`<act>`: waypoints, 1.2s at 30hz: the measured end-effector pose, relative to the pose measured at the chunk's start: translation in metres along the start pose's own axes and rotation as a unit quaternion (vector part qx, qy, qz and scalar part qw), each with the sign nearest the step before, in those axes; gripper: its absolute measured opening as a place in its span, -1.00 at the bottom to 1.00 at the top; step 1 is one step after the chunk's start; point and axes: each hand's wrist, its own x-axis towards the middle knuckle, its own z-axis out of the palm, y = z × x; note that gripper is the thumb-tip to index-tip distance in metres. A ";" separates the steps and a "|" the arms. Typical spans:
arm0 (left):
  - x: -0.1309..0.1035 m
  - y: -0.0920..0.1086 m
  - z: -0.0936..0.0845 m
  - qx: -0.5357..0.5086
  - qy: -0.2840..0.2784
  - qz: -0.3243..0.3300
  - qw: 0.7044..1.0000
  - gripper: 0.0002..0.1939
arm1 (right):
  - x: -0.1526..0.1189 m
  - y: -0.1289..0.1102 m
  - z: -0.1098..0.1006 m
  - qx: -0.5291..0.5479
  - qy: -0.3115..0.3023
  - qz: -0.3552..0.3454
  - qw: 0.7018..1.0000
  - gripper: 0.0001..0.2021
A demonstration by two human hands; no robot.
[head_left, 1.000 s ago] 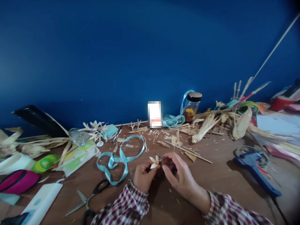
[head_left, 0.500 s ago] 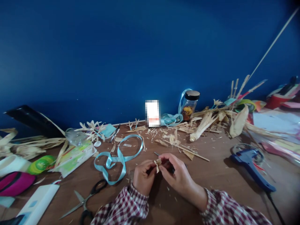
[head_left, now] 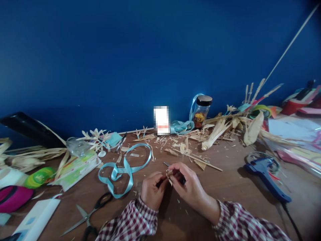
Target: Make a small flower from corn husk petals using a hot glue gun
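Between the fingertips of both hands is a small pale piece of dried corn husk (head_left: 170,175). My left hand (head_left: 153,189) is closed, pinching it from the left. From the other side my right hand (head_left: 188,185) grips the same piece with thumb and fingers, partly covering it. A thin dark tip (head_left: 166,164) pokes out beyond the right fingers; what it belongs to is hidden. Light blue ribbon (head_left: 129,170) lies in loops to the left of the hands. Nearer me, open scissors (head_left: 86,217) rest on the brown table (head_left: 180,227).
A blue glue gun (head_left: 268,177) with its cord lies at right. Along the wall stand a lidded jar (head_left: 202,112), husk bundles (head_left: 218,134) and husk flowers (head_left: 96,138). A white power strip (head_left: 37,219) and a pink roll (head_left: 15,198) are at left. Husk scraps litter the back.
The husk piece has turned slightly between the fingertips and shows less now. Both hands stay almost in place, while the whole view has shifted a little.
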 end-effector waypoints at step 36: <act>0.000 0.000 0.001 0.017 0.033 0.013 0.999 -0.89 | 0.004 -0.004 -0.004 0.052 0.004 0.091 0.995 -0.95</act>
